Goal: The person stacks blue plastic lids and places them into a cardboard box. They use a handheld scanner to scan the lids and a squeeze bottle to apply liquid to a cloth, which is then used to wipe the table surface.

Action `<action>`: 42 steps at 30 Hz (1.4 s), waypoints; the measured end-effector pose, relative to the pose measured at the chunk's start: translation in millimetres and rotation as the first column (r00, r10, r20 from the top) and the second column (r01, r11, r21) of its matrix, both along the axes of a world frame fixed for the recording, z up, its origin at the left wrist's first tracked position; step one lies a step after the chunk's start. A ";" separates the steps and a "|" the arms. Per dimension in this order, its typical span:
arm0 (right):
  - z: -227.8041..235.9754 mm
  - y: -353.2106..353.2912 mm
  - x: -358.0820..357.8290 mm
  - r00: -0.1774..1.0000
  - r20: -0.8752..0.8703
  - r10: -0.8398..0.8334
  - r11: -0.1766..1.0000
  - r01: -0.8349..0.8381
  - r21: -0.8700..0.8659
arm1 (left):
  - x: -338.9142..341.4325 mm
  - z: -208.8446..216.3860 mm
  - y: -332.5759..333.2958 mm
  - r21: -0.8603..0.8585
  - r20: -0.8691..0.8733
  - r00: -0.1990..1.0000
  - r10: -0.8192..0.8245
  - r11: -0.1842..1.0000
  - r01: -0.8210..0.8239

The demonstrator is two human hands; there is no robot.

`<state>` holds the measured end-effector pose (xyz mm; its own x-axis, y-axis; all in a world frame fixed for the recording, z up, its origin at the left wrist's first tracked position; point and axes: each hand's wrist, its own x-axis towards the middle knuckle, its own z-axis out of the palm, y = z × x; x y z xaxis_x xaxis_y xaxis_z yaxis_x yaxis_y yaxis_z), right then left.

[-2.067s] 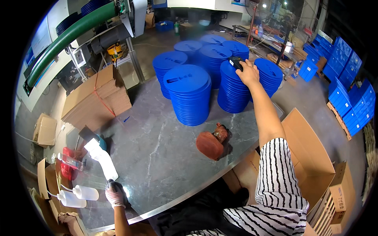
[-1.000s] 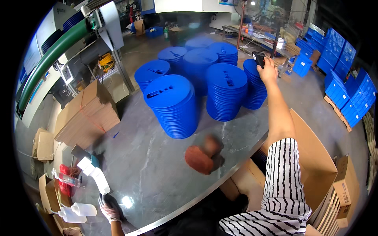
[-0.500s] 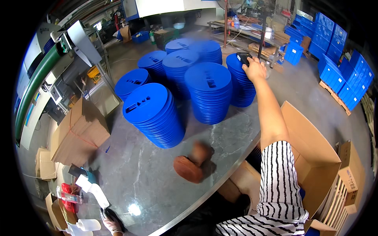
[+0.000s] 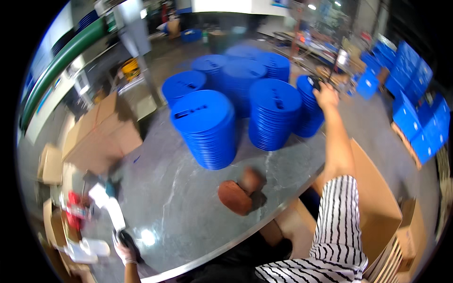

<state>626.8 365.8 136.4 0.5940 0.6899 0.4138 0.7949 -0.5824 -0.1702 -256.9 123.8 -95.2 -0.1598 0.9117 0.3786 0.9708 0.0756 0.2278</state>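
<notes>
My right hand (image 4: 327, 95) reaches far forward and is closed on a small black device (image 4: 314, 83) at the top of the rightmost stack of blue plastic discs (image 4: 309, 115). More stacks of blue discs (image 4: 203, 111) with cut-out slots stand close together to its left. At the lower left, my left hand (image 4: 124, 252), pale over the fingers, is by the end of a white strip (image 4: 114, 212). A dark shape (image 4: 128, 239) lies against that hand; blur hides whether it is held. On the near tabletop rests a brown rounded object (image 4: 234, 197), partly blurred.
Folded cardboard (image 4: 101, 134) stands left of the grey table (image 4: 188, 221). White bottles (image 4: 96, 247) and a red item (image 4: 73, 212) are at the lower left. An open carton (image 4: 373, 188) adjoins the right edge. Blue crates (image 4: 410, 70) are stacked at far right.
The whole view has shifted, so the stacks appear farther right. My right hand keeps the black device at the rightmost stack. More of my left hand and wrist shows.
</notes>
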 end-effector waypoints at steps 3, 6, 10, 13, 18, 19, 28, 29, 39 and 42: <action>-9.3 -4.1 13.6 0.999 0.036 0.016 0.995 -0.019 0.102 | 11.7 -4.5 10.3 0.038 -0.047 0.996 0.074 0.997 -0.072; -10.4 -6.6 28.6 0.973 0.064 0.220 0.824 -0.221 0.522 | 27.1 2.4 19.6 0.136 0.041 0.999 -0.014 0.991 0.008; -1.4 -34.5 -86.7 0.138 -0.283 0.949 0.295 -0.077 0.952 | 20.0 3.9 7.6 0.169 0.026 1.000 -0.002 0.986 -0.003; -9.4 -85.4 -210.3 -0.613 -0.285 0.737 0.427 0.095 0.899 | 12.4 -4.2 2.3 0.200 -0.032 0.999 0.023 0.980 -0.016; -34.0 -149.2 -388.9 -0.962 -0.109 0.249 0.621 0.072 0.781 | 13.6 -2.0 -2.5 0.247 0.032 0.999 0.040 0.968 -0.047; -34.4 -160.7 -417.1 -0.990 -0.005 0.139 0.613 0.082 0.786 | 15.2 -2.5 -6.9 0.285 0.044 0.998 0.047 0.957 -0.058; -85.5 -234.3 -520.5 -0.906 0.366 -0.213 0.810 0.046 0.584 | 74.6 14.7 -104.3 0.416 0.237 0.970 -0.051 0.908 -0.054; -89.9 -243.4 -527.4 -0.902 0.362 -0.234 0.802 0.032 0.597 | 77.8 12.9 -113.9 0.417 0.248 0.968 -0.042 0.907 -0.068; -100.3 -274.8 -542.3 -0.105 -0.063 0.992 -0.049 -0.810 0.585 | 95.3 -6.2 -129.4 0.320 0.160 0.983 0.095 0.937 -0.143; -113.5 -270.7 -537.9 -0.012 0.056 0.998 -0.045 -0.771 0.635 | 96.9 -9.7 -124.4 0.332 0.188 0.978 0.086 0.932 -0.146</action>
<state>88.9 95.1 22.9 -0.2756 0.5477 0.7900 0.3312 0.8256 -0.4568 -160.1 -0.6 -105.0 -0.3445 0.7025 0.6228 0.9055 0.0736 0.4179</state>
